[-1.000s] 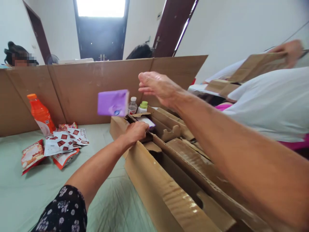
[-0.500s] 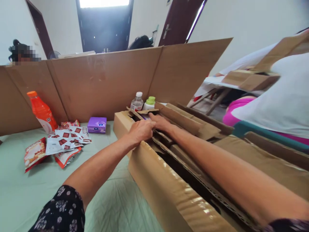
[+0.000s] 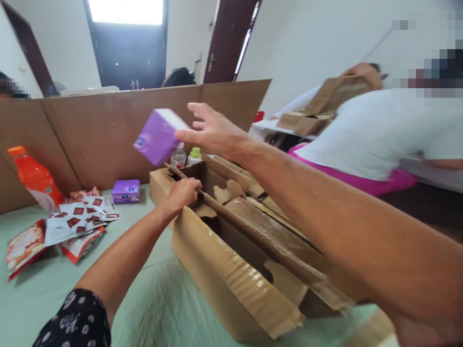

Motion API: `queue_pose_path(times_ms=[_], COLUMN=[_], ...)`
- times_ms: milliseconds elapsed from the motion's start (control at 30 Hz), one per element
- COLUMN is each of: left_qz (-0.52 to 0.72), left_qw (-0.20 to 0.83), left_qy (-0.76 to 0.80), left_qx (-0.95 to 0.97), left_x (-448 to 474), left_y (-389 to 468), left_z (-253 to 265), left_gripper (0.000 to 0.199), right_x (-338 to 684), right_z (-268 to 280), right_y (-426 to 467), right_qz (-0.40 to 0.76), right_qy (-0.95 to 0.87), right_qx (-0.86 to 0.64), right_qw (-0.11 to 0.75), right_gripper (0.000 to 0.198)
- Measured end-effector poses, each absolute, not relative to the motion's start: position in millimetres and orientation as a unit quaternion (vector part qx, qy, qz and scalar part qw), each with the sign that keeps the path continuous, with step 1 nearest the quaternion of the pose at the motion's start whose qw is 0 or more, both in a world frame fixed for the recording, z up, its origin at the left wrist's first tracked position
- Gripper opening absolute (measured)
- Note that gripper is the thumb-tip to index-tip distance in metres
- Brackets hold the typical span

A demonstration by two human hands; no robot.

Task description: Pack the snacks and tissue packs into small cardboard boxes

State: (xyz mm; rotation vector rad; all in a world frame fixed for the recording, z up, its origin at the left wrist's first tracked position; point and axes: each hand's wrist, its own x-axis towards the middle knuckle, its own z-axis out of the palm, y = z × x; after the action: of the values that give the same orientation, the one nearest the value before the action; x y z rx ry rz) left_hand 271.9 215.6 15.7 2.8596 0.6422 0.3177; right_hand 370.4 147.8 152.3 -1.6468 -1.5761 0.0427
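Note:
My left hand (image 3: 183, 195) is closed over the upper edge of a cardboard divider in the open cardboard box (image 3: 217, 270). My right hand (image 3: 208, 127) is raised above the box's far end, its fingers apart. Just left of its fingertips, a purple tissue pack (image 3: 159, 137) hangs tilted in mid-air. Its right edge meets the thumb tip in the picture; whether they touch I cannot tell. A second purple tissue pack (image 3: 126, 192) lies on the green cloth left of the box.
An orange drink bottle (image 3: 36, 180) leans by the cardboard screen (image 3: 126, 130), behind several snack bags (image 3: 77, 219). A clear bottle (image 3: 178, 158) and a green-capped white bottle (image 3: 194, 156) stand behind the box. A person in a white shirt (image 3: 365, 130) is at the right.
My right hand has come up out of the box, and the tissue pack now shows in the air beside it. My left hand keeps its grip. The view has swung rightward.

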Motion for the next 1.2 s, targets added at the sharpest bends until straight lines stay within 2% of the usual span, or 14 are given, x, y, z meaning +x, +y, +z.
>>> queue_pose_path(times_ms=[100, 167, 267, 467, 600, 733, 833, 933, 1000, 1100, 1200], left_qz=[0.111, 0.115, 0.122, 0.121, 0.163, 0.159, 0.09, 0.031, 0.005, -0.008, -0.007], left_qw=[0.089, 0.088, 0.09, 0.093, 0.07, 0.044, 0.007, 0.0, 0.014, 0.031, 0.045], left_qy=[0.218, 0.218, 0.219, 0.199, 0.201, 0.116, -0.026, -0.092, -0.093, -0.084, -0.083], left_qx=[0.966, 0.965, 0.964, 0.968, 0.963, 0.98, 0.996, 0.995, 0.996, 0.996, 0.995], left_x=[272.5, 272.8, 273.4, 270.5, 258.7, 249.1, 250.4, 256.3, 259.0, 257.1, 250.0], left_y=[219.1, 219.6, 219.7, 227.6, 214.5, 163.4, 120.4, 95.8, 91.4, 94.1, 96.4], left_z=[16.5, 16.4, 17.4, 42.2, 77.5, 100.9, 97.3, 81.4, 70.8, 62.3, 61.7], left_gripper=[0.028, 0.028, 0.028, 0.022, 0.045, 0.043, 0.039, 0.031, 0.023, 0.024, 0.031], right_x=[370.4, 380.5, 401.6, 418.6, 407.8, 388.4, 377.2, 381.9, 394.0, 413.7, 420.2], right_z=[154.8, 145.4, 119.3, 66.6, 53.3, 50.4, 44.4, 33.4, 27.3, 25.9, 31.5], right_y=[134.3, 108.2, 52.3, -48.8, -82.8, -97.6, -100.3, -95.3, -88.1, -75.0, -62.0], right_qz=[0.048, 0.037, 0.053, 0.093, 0.074, 0.084, 0.095, 0.104, 0.092, 0.045, 0.072], right_qy=[-0.656, -0.651, -0.617, -0.534, -0.491, -0.531, -0.598, -0.623, -0.609, -0.564, -0.546], right_qx=[-0.597, -0.62, -0.695, -0.805, -0.85, -0.822, -0.763, -0.739, -0.759, -0.813, -0.831], right_qw=[0.46, 0.437, 0.365, 0.241, 0.175, 0.189, 0.226, 0.235, 0.209, 0.139, 0.08], right_gripper=[0.059, 0.043, 0.033, 0.038, 0.048, 0.042, 0.039, 0.043, 0.044, 0.04, 0.037])
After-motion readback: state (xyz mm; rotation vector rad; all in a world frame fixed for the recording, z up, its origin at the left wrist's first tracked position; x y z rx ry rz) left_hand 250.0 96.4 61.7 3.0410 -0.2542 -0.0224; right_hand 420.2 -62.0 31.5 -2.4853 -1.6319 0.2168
